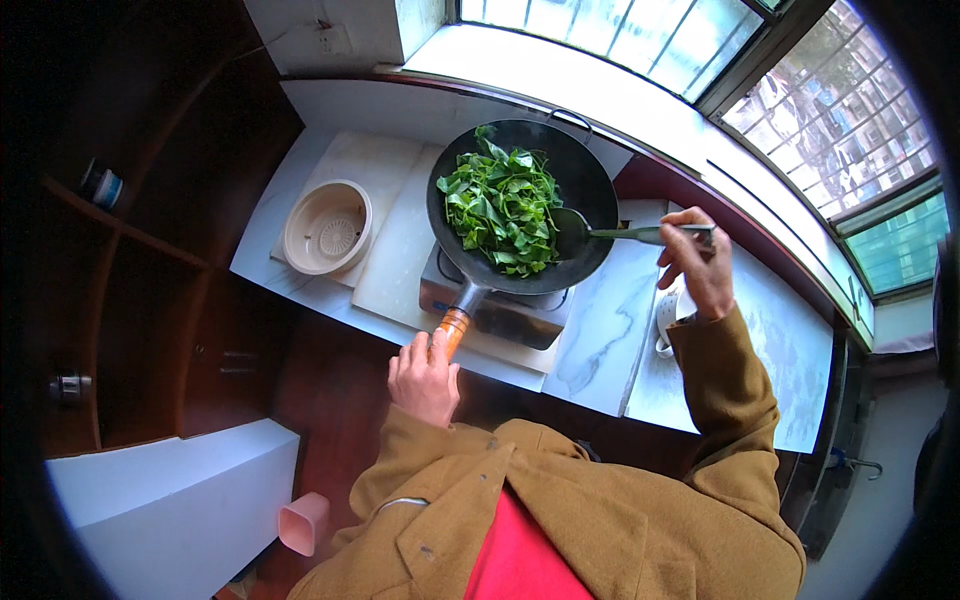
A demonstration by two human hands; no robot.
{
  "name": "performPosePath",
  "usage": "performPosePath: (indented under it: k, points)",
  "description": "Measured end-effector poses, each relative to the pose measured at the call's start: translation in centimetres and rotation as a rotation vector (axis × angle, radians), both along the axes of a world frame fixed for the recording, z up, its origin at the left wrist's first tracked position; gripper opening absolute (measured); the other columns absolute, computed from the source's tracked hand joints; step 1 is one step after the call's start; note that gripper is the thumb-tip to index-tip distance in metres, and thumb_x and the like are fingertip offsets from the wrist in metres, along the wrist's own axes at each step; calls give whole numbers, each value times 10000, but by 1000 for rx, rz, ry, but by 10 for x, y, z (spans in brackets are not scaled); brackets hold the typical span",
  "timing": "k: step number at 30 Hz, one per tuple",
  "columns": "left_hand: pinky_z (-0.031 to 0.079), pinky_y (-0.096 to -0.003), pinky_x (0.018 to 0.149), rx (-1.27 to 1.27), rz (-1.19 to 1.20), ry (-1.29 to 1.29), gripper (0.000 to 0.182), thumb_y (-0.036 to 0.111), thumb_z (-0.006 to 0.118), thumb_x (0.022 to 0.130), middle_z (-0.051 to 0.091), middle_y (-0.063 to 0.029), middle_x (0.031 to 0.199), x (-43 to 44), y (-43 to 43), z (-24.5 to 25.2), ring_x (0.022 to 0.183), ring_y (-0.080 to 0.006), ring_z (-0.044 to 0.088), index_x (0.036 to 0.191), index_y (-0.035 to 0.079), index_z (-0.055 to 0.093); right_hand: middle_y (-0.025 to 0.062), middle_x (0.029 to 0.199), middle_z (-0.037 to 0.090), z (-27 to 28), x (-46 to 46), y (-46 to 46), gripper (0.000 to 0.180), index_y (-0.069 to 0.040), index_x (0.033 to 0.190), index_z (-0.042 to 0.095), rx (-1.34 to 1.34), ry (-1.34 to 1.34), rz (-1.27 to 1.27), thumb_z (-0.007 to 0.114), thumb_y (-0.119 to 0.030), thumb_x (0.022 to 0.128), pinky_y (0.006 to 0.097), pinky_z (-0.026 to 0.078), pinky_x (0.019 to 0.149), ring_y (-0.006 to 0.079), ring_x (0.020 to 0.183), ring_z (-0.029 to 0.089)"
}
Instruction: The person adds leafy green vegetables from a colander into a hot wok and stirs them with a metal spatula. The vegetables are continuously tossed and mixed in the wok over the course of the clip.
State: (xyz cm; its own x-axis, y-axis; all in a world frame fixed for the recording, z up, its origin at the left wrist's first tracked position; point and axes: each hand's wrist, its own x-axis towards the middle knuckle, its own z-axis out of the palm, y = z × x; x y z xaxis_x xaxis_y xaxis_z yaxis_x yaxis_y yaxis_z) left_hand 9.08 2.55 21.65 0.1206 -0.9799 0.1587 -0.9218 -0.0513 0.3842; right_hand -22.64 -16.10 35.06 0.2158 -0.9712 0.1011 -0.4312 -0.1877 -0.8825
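A dark wok [592, 169] sits on a portable stove [517, 319]. Leafy greens [502, 206] are heaped in the wok, mostly on its left side. My left hand [427, 375] is closed around the wok's orange-brown handle [454, 326]. With my right hand [697, 259] I hold a wok spatula [630, 234] by its shaft. Its broad head lies inside the wok, against the right edge of the greens; part of the blade's edge is hidden among the leaves.
A beige colander basket [330, 229] stands on a pale board left of the wok. Beneath my right wrist is a white mug [667, 330], partly covered. A marble-patterned countertop [600, 352] runs below a barred window [622, 30]. On the floor stands a pink bin [304, 523].
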Motion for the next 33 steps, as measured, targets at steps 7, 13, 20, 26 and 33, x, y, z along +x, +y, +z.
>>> performPosePath:
  k: [7,13,20,26,33]
  points:
    - [429,-478,960,-137,-4,-17,594,110,807,739,583,-161,1253,-15,-11,7,1215,-346,536,1275,36,560,99,631,628,0,-26,-43,260,33,1062,599,-65,16,-74,610,-216,988,245,515,372,155,452,636]
    - [498,-455,848,26,53,1,529,76,758,788,596,-152,1190,-23,-16,3,1025,-353,622,1274,35,551,131,685,650,-43,-15,-58,264,39,1092,587,209,-376,-133,632,-171,937,278,557,413,181,474,653]
    - [522,-459,794,38,50,-15,512,72,737,801,605,-141,1171,-26,-17,-1,933,-359,646,1276,53,548,111,849,654,-18,3,12,179,-9,1079,619,-250,169,408,680,-62,920,279,518,502,174,623,678]
    - [529,-455,791,13,6,-3,532,78,742,795,598,-161,1169,-21,-14,-5,933,-362,652,1285,35,539,56,724,518,10,12,69,199,-51,1064,609,-574,507,683,684,-66,880,317,383,388,160,454,492]
    - [550,-437,774,-65,-106,-34,548,-41,673,749,592,-244,1185,-14,-10,-5,935,-353,662,1278,-13,532,89,843,511,-12,42,87,394,-112,1126,594,-381,824,726,753,-91,766,378,429,517,210,650,537]
